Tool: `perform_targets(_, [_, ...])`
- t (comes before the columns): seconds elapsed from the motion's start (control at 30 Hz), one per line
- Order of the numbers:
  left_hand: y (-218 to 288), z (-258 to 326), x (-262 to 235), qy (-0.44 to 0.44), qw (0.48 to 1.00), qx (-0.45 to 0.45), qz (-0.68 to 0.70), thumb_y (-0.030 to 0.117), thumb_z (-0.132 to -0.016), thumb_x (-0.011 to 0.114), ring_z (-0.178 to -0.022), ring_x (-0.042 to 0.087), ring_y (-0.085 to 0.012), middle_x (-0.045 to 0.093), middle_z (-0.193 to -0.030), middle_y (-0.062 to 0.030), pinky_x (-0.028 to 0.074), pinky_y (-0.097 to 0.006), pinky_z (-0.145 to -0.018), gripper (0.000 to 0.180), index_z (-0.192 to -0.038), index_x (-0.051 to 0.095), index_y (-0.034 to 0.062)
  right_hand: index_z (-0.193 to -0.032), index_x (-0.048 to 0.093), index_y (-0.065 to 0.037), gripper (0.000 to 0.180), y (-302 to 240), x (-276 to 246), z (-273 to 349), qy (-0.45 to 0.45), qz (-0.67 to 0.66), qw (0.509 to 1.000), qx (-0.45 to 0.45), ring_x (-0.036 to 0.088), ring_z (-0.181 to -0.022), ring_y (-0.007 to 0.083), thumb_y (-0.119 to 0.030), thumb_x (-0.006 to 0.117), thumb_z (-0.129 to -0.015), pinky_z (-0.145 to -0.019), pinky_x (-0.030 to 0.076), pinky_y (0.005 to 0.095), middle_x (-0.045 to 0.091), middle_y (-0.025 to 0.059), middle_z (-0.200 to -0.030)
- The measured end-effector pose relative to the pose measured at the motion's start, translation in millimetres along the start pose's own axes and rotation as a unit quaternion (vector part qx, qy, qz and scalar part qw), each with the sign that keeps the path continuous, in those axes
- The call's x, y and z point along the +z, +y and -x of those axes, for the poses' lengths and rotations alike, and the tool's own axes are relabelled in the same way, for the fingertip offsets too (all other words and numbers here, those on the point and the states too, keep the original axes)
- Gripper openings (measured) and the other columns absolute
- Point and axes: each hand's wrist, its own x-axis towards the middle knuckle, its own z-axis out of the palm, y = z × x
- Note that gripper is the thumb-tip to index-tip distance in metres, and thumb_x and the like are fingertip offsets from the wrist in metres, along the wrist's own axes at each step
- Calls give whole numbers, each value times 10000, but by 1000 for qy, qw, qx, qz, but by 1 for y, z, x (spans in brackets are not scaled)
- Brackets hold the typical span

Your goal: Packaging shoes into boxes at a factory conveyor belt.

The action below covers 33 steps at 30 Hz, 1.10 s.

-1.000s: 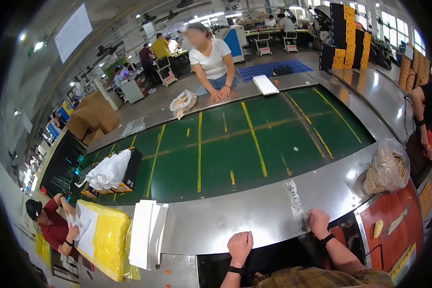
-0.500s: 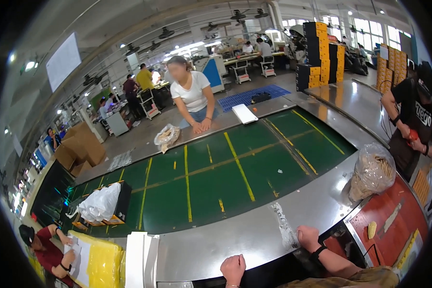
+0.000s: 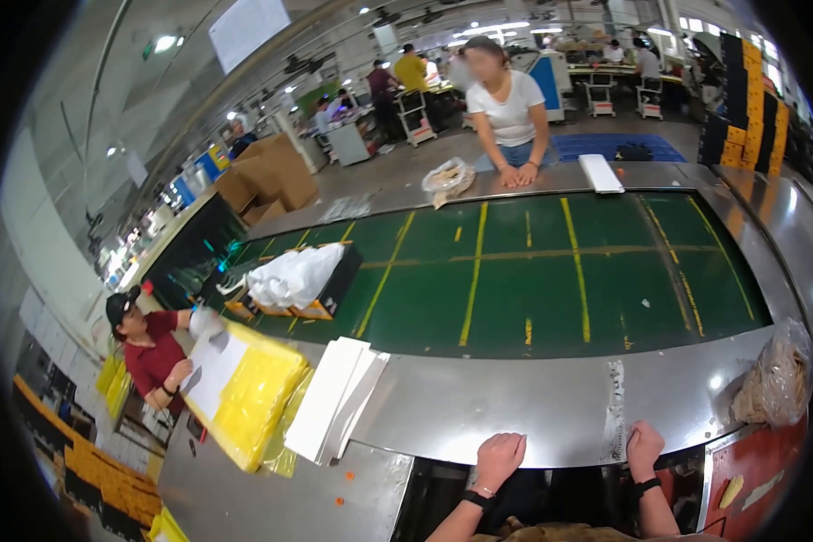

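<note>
Across the middle runs the green belt point(image 3: 533, 271), its long axis left to right, yellow lines crossing it. Along its near side lies the steel ledge point(image 3: 479, 406). Both hands rest there: left hand point(image 3: 499, 452) curled into a loose fist, right hand point(image 3: 645, 444) likewise curled beside a tape strip point(image 3: 614, 411), neither holding anything. Since a second ago the view has swung rightward; the hands remain on the ledge.

Factory hall: ceiling strip lights point(image 3: 164, 42) lit; grey concrete floor point(image 3: 443, 163); cardboard cartons point(image 3: 266, 181) stacked at left; windows point(image 3: 700, 20) far right; trolleys point(image 3: 415, 117) beyond.
</note>
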Motion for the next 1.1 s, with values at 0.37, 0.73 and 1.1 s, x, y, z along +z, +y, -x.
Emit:
perform_targets(0.37, [1, 0, 0, -18, 998, 44, 28, 149, -816, 677, -601, 585, -258, 570, -608, -76, 470, -369, -563, 209, -647, 576, 75, -719, 580, -76, 91, 1, -6, 2, 26, 15, 1000, -7, 592, -610, 357, -33, 540, -787, -553, 451, 431, 574, 151, -641])
perform_targets(0.73, [-12, -14, -34, -195, 968, -75, 141, 242, -839, 670, -545, 565, -289, 570, -596, -104, 435, -363, -502, 266, -656, 596, 63, -792, 629, -108, 79, -2, 0, -1, -44, 21, 999, 17, 614, -649, 358, -69, 560, -795, -573, 469, 445, 616, 143, -695])
perform_targets(1.1, [-44, -42, -79, -176, 958, -137, 181, 247, -852, 655, -697, 619, -294, 643, -770, -124, 488, -362, -628, 195, -821, 655, 55, -749, 588, -65, 89, -8, -5, 1, 27, -3, 999, 23, 587, -629, 366, -15, 533, -797, -566, 445, 449, 565, 163, -654])
